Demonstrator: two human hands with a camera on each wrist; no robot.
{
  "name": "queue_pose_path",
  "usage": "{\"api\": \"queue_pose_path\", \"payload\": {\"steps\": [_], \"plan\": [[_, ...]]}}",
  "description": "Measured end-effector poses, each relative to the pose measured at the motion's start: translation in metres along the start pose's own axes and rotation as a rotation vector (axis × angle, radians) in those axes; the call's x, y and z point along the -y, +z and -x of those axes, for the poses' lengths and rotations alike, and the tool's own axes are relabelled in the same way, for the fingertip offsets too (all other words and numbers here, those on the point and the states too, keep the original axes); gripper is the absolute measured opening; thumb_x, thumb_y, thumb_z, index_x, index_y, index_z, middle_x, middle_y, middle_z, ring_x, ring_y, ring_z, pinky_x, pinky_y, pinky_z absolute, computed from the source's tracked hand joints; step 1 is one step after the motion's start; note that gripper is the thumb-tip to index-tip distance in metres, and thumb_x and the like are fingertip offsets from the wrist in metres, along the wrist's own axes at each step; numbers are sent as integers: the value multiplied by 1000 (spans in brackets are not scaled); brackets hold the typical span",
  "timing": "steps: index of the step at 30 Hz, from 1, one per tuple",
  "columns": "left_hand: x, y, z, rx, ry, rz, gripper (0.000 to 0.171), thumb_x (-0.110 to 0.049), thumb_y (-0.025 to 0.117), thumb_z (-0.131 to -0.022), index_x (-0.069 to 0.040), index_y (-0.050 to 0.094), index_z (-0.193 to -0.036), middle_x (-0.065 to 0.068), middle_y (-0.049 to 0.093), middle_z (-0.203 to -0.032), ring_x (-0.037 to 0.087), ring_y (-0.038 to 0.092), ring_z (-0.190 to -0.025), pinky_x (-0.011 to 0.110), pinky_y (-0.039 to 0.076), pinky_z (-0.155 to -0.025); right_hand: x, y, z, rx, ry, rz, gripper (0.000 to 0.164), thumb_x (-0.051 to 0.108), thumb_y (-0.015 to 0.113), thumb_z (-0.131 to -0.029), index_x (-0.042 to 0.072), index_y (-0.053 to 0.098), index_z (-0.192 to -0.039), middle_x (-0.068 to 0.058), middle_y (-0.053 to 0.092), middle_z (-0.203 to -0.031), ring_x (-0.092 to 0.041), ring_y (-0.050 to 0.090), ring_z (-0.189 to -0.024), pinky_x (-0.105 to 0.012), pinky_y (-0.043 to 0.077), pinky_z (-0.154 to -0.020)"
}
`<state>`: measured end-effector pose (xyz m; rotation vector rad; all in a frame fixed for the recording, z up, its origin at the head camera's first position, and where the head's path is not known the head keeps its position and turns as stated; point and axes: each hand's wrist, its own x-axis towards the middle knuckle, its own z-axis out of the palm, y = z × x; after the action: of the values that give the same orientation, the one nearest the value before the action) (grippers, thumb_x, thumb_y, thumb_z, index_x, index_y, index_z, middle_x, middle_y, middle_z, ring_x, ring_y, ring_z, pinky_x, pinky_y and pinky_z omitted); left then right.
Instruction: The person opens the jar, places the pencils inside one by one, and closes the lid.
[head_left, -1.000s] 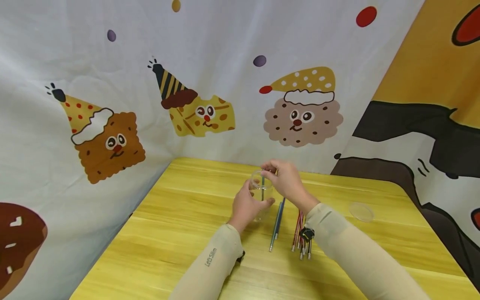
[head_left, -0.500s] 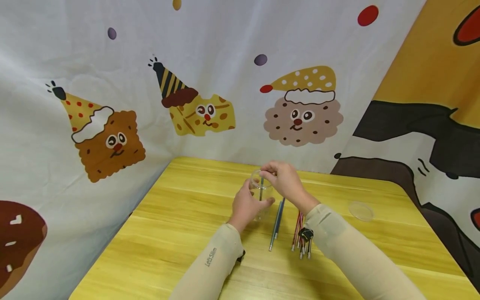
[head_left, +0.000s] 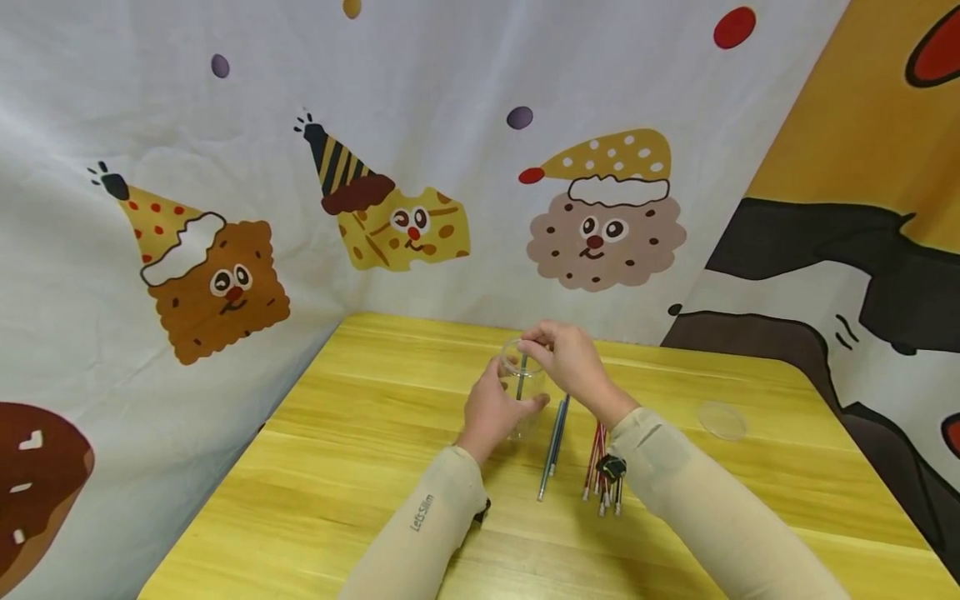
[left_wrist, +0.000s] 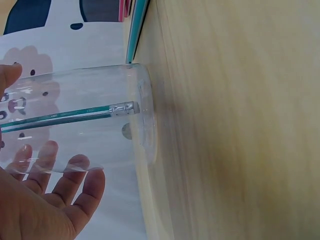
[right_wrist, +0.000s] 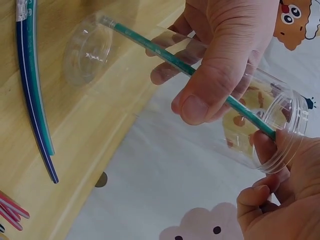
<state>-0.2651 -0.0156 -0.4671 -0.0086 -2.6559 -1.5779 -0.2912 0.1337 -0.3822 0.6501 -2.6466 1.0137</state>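
A clear jar stands upright near the back of the table, its open mouth facing up. My left hand grips it round the side, thumb to the front. Inside the jar is a teal pencil, eraser end down and leaning a little. Its eraser is close to the jar's bottom; whether it touches I cannot tell. Thumb and fingers of my right hand pinch the pencil's upper end at the mouth, hiding its tip.
Right of the jar lie a few teal and blue pencils. Further right, partly under my right forearm, is a bunch of red and black pencils. A clear round lid lies at the table's right. A printed cloth hangs behind.
The pencil's lower part has swung slightly left inside the jar. Both hands have kept nearly the same place and hold.
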Motion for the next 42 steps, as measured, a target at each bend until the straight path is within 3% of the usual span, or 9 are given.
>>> {"api": "queue_pose_path", "payload": {"steps": [10,19,25,30,34,39,42], "plan": [[0,-2,-2,-4,8,-21,73,-52,91,-83,-27,55,-141,4,63,-147,36,67,-129,54,60,-98,0,0,-1,17,-23,10,21,28,70,-105,13,83,-110,-4,81,-102,-17,71,-83,-39,60,-76],[0,-1,-2,-10,3,-20,74,-49,92,-83,-27,55,-143,4,64,-146,35,67,-128,54,59,-98,1,0,2,-58,-64,80,22,28,73,-103,13,82,-116,-7,81,-113,-28,71,-103,-49,61,-89],[-1,-1,-3,-13,4,9,80,-44,94,-82,-21,55,-147,6,65,-145,38,66,-130,56,58,-100,-11,-13,4,-132,5,17,25,31,69,-106,13,79,-120,-8,78,-114,-25,69,-93,-40,57,-75],[-3,-2,-2,-9,1,22,79,-43,95,-80,-24,55,-146,5,64,-146,37,65,-131,56,59,-99,-35,-30,12,-145,82,30,26,31,68,-107,11,78,-119,-9,79,-105,-20,61,-77,-30,49,-64],[-3,-1,-1,-14,-7,19,77,-43,96,-80,-28,56,-144,4,64,-146,37,65,-131,56,59,-99,-62,-39,28,-48,165,93,24,25,69,-106,4,79,-114,-15,79,-99,-21,64,-74,-36,54,-66],[-2,1,-2,-9,-26,14,78,-44,96,-78,-31,56,-143,1,64,-146,35,65,-130,56,58,-99,-98,-48,55,217,322,224,21,22,72,-103,2,77,-105,-13,78,-97,-20,67,-79,-39,57,-69],[-2,0,-2,-11,-30,15,78,-44,96,-78,-31,56,-143,1,64,-146,34,65,-130,56,58,-99,-116,-51,68,338,412,255,20,22,75,-101,3,74,-95,-9,72,-87,-18,58,-72,-35,49,-63]]}}
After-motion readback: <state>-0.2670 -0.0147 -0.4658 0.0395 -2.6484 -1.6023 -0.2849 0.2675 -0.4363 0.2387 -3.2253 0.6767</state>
